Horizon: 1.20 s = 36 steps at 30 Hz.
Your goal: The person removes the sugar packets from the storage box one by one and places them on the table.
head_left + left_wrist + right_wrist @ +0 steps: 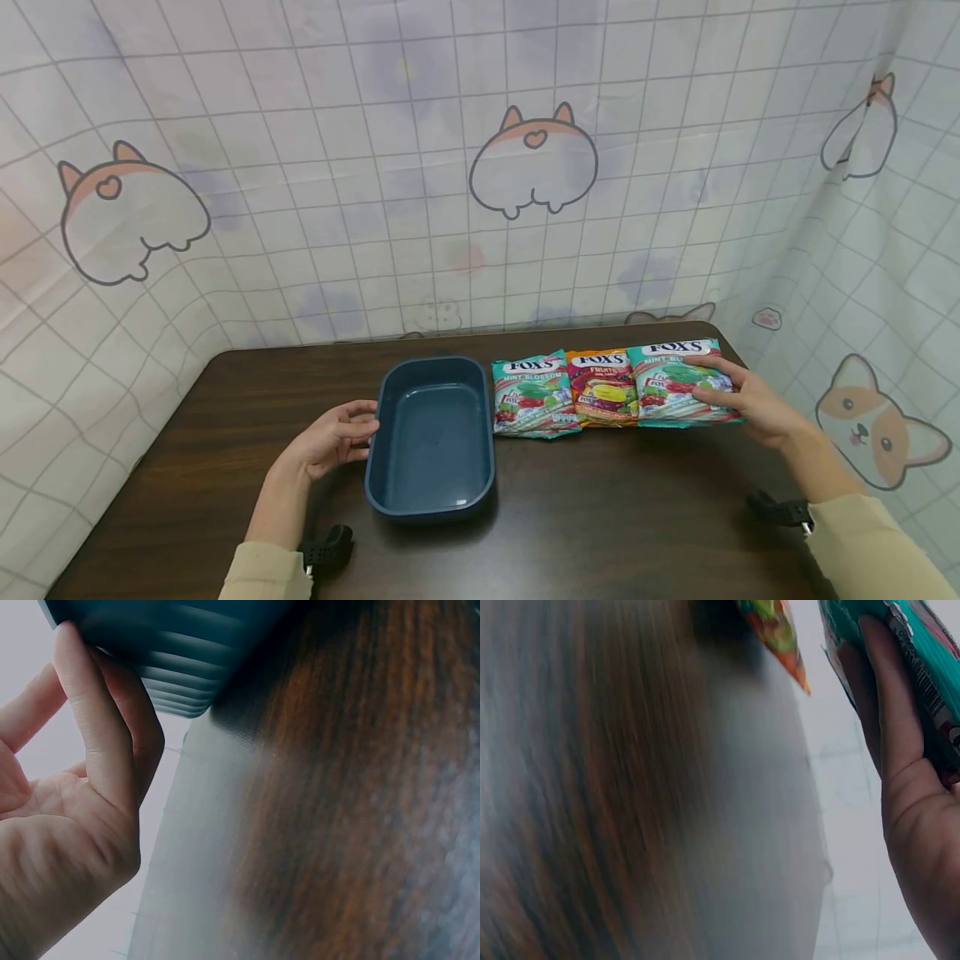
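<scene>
At the left side of a dark blue plastic basin point(431, 503) is my left hand point(341, 437). Its bent fingertips rest against the basin's rim; the left wrist view shows the ribbed outer wall point(187, 675) above the hand. My right hand point(750, 404) grips the right edge of a green FOX'S Mint Blossom candy bag point(671, 392), fingers lying over its printed front. In the right wrist view, fingers point(900, 712) also lie along the bag's back. An orange FOX'S Fruits candy bag point(602, 392) is beside it, partly overlapped, and another green Mint Blossom bag point(532, 396) lies nearest the basin.
Everything is on a dark brown wooden table point(600, 517), its back edge against a white grid-patterned cloth point(420, 275) with cartoon dogs. More of that cloth hangs at the left and right. Each wrist wears a black strap point(330, 546).
</scene>
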Each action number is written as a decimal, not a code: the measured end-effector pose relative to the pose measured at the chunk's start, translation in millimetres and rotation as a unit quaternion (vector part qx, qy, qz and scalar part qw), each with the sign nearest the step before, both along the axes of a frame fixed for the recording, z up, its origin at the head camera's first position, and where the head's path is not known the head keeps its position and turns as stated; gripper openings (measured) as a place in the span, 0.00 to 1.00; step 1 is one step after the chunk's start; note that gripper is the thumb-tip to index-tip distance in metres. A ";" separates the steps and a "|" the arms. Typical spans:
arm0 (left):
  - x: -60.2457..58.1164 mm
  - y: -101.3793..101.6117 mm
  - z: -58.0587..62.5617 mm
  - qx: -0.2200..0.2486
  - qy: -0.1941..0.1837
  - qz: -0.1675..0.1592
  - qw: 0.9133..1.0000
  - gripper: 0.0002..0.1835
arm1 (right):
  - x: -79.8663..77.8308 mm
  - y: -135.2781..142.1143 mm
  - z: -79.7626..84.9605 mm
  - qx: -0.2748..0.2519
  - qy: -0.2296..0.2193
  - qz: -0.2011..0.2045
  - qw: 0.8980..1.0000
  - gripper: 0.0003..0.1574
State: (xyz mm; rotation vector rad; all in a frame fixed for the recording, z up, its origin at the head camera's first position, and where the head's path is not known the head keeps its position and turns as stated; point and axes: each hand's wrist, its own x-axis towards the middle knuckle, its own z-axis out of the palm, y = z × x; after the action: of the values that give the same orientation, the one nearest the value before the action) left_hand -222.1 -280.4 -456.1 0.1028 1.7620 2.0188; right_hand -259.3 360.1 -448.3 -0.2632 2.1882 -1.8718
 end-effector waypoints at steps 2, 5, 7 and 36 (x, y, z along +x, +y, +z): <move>0.2 0.6 0.2 0.000 0.000 0.000 1.000 0.24 | -1.8 6.8 -1.2 0.002 -0.001 0.002 1.000 0.30; 0.3 1.0 0.5 -0.002 0.001 -0.001 1.000 0.24 | -4.4 16.2 -2.0 0.006 -0.006 0.002 1.000 0.30; 0.4 1.0 0.5 -0.003 0.003 -0.002 1.000 0.24 | -5.3 21.3 -1.7 0.021 -0.009 -0.003 1.000 0.30; 1.1 0.0 1.3 -0.012 0.011 -0.004 1.000 0.23 | -35.8 6.9 -4.8 0.219 0.014 -0.013 0.976 0.48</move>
State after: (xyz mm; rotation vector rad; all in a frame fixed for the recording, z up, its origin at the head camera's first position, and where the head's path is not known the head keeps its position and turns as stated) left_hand -221.0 -280.3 -454.7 0.1247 1.7960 1.9969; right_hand -295.1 367.0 -453.2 -0.1752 2.5563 -1.3494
